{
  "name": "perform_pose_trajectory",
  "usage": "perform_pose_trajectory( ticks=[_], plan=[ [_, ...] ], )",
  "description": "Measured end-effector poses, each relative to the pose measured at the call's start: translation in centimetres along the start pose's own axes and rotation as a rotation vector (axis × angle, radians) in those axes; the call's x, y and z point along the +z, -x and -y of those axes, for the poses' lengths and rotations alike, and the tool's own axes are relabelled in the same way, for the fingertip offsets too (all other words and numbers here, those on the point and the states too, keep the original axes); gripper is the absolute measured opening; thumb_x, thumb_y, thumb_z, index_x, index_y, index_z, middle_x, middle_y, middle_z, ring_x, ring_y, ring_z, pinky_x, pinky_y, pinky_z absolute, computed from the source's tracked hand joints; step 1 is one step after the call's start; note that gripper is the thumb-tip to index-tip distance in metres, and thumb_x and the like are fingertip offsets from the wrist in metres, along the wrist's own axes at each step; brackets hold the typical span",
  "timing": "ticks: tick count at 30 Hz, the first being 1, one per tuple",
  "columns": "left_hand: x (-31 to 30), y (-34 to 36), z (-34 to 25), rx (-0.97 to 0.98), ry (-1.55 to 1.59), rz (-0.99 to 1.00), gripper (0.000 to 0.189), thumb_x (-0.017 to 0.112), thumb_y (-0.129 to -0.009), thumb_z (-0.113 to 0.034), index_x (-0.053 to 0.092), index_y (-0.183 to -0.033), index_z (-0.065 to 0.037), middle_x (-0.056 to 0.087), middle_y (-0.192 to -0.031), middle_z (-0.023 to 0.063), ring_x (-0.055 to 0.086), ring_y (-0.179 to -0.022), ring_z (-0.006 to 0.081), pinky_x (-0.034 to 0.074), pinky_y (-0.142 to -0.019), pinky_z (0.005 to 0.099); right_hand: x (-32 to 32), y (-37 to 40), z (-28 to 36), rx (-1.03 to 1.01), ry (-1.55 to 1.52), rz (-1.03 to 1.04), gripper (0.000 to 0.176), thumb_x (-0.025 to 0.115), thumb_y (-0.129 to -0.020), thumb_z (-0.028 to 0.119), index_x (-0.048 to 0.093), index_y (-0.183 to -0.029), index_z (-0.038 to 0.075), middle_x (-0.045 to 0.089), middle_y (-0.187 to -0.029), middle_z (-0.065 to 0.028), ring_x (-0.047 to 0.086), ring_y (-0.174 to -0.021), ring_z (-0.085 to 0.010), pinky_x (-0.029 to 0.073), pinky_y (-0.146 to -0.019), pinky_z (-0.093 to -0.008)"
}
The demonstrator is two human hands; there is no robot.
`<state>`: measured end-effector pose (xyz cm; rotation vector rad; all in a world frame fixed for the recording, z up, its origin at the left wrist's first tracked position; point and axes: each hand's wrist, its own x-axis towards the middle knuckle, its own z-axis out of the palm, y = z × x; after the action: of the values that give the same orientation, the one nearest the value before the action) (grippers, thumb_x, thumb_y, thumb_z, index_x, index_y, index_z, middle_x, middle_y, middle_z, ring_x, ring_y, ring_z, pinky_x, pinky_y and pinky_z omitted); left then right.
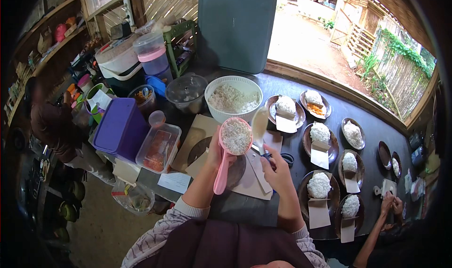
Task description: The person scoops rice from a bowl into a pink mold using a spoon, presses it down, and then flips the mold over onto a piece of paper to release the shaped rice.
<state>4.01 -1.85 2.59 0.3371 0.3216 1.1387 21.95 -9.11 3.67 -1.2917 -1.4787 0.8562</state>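
Above the counter (372, 117), front centre: both hands occupied, held apart. L. hand (215, 152): closed round pink scoop (220, 181), cup full of white rice (237, 135), open side up. R. hand (275, 167): gripping pale paddle (260, 127); dk-blue grip nr. R. fingers, can't tell if paddle's or another tool's.

Key relation (judged): scoop cup to paddle blade. Blade just R. of cup; can't tell if touching. Scoop's long axis fore-aft, cup away from body, handle back twd. wearer, slightly L.; L. hand nearer, being on it. Paddle likewise points away, blade fwd. of R. hand.

Scoop posn.: at L. hand; cup fwd. and L. of R. hand.

Beyond hands, ahead: white basin (217, 114) w/ more rice. Beneath hands: brown card (202, 124). L. of L. hand: clear tub (174, 148) w/ orange-red food; purple box (120, 129) further L.

R. of R. hand: dk. plates (334, 195), several, w/ rice mounds, most w/ card strips. Far R.: co-worker's hands (387, 203) at small pale item. Far L.: another person (52, 122).
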Motion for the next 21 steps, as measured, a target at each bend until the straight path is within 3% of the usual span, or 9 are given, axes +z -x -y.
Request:
perform_pose_trajectory(
  ticks=[1, 3, 4, 7, 9, 11, 14, 18, 21],
  plan=[
    [0.1, 0.0, -0.1, -0.001, 0.033, -0.014, 0.059, 0.038, -0.089, -0.056, 0.045, -0.127, -0.011, 0.059, -0.108, 0.016, 0.058, -0.052, 0.0149, 0.038, -0.029, 0.0173, -0.3, 0.0, 0.4, 0.102, -0.104, -0.022, 0.039, 0.059, -0.086, 0.007, 0.05, -0.124, 0.003, 0.054, -0.066, -0.002, 0.046, -0.051, -0.005, 0.038, -0.046, -0.0202],
    [-1.2, -0.6, -0.3, -0.021, 0.087, 0.077, 0.06, 0.039, -0.089, -0.056, 0.045, -0.127, -0.011, 0.058, -0.11, 0.0184, 0.056, -0.051, 0.0135, 0.037, -0.03, 0.0167, -0.6, -0.2, 0.0, 0.103, -0.071, -0.017, 0.039, 0.058, -0.086, 0.005, 0.048, -0.123, 0.0, 0.056, -0.068, -0.0032, 0.049, -0.049, -0.0065, 0.039, -0.044, -0.0208],
    [-1.4, -0.6, -0.5, -0.047, 0.136, 0.166, 0.06, 0.04, -0.088, -0.056, 0.046, -0.127, -0.01, 0.056, -0.112, 0.0208, 0.053, -0.049, 0.012, 0.037, -0.03, 0.0161, -0.3, -0.5, -1.1, 0.035, -0.077, -0.048, 0.039, 0.058, -0.085, 0.004, 0.047, -0.122, -0.001, 0.057, -0.07, -0.0036, 0.049, -0.05, -0.0064, 0.04, -0.045, -0.021],
    [-0.6, 0.0, -0.8, -0.072, 0.291, 0.175, 0.058, 0.043, -0.088, -0.052, 0.043, -0.128, -0.01, 0.055, -0.113, 0.0176, 0.054, -0.056, 0.0105, 0.038, -0.034, 0.014, 0.4, -0.9, -1.5, -0.07, -0.068, -0.101, 0.035, 0.06, -0.083, 0.002, 0.049, -0.117, -0.001, 0.058, -0.077, -0.0048, 0.052, -0.054, -0.0068, 0.042, -0.048, -0.0212],
    [-1.3, -0.2, -0.9, -0.124, 0.361, 0.206, 0.06, 0.046, -0.087, -0.052, 0.043, -0.129, -0.009, 0.052, -0.117, 0.0204, 0.051, -0.054, 0.0093, 0.038, -0.035, 0.0134, 0.6, -1.3, -2.7, -0.275, 0.15, -0.187, 0.031, 0.061, -0.082, 0.0, 0.051, -0.111, 0.001, 0.058, -0.08, -0.0047, 0.051, -0.059, -0.0068, 0.041, -0.052, -0.0206],
    [-2.5, -0.6, -0.7, -0.177, 0.434, 0.237, 0.062, 0.048, -0.085, -0.052, 0.042, -0.129, -0.008, 0.049, -0.12, 0.0231, 0.048, -0.053, 0.0082, 0.038, -0.037, 0.0128, 1.3, -1.4, -2.6, -0.259, 0.143, -0.203, 0.028, 0.063, -0.08, 0.001, 0.053, -0.106, 0.001, 0.057, -0.079, -0.0065, 0.052, -0.06, -0.0105, 0.043, -0.054, -0.0236],
    [-3.5, -0.8, -0.4, -0.226, 0.559, 0.27, 0.066, 0.05, -0.084, -0.053, 0.041, -0.13, -0.007, 0.047, -0.118, 0.0246, 0.042, -0.051, 0.0065, 0.038, -0.038, 0.0125, 1.9, -1.6, -3.4, -0.305, 0.164, -0.232, 0.026, 0.066, -0.077, 0.004, 0.054, -0.101, 0.002, 0.055, -0.077, -0.0083, 0.053, -0.061, -0.0148, 0.044, -0.058, -0.027],
    [-3.0, -0.3, -0.5, -0.221, 0.685, 0.282, 0.062, 0.055, -0.082, -0.05, 0.045, -0.124, -0.006, 0.049, -0.101, 0.0182, 0.038, -0.05, 0.0056, 0.036, -0.038, 0.0126, 2.5, -2.0, -4.6, -0.421, 0.214, -0.244, 0.027, 0.068, -0.076, 0.005, 0.053, -0.098, 0.002, 0.055, -0.075, -0.0084, 0.052, -0.06, -0.0159, 0.043, -0.059, -0.0268],
    [-2.4, 0.1, -0.8, -0.235, 0.776, 0.27, 0.057, 0.059, -0.081, -0.046, 0.048, -0.12, -0.005, 0.049, -0.095, 0.0144, 0.037, -0.049, 0.0054, 0.036, -0.038, 0.0126, 2.4, -1.9, -4.9, -0.349, 0.231, -0.202, 0.027, 0.069, -0.076, 0.005, 0.053, -0.097, 0.002, 0.053, -0.071, -0.0062, 0.05, -0.06, -0.0131, 0.041, -0.058, -0.0251]
  ],
)
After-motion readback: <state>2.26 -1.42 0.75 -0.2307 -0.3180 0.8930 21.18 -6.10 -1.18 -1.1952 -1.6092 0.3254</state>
